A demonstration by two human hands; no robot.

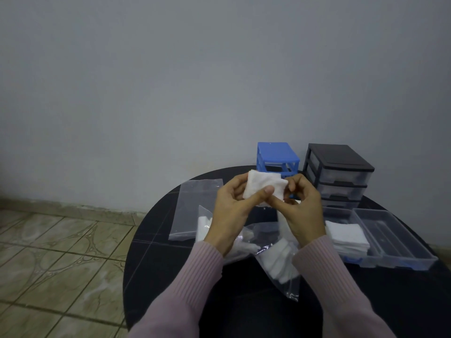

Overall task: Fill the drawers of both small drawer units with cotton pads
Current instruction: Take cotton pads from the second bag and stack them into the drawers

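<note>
- Your left hand [231, 206] has its grip closed on a small stack of white cotton pads [264, 187], thumb lying across the front, raised above the round black table [151, 259].
- Your right hand [302, 208] pinches the right edge of the same stack with curled fingers.
- The blue drawer unit [277, 157] and the black drawer unit [338, 174] stand side by side at the table's far edge, against the wall.
- Two clear drawers lie pulled out on the right: the nearer drawer [346, 217] holds a pile of pads [347, 236]; the outer drawer [395, 237] holds none.
- Clear plastic bags [275, 259] with more pads lie under your wrists; a flat bag [195, 206] lies to the left.
</note>
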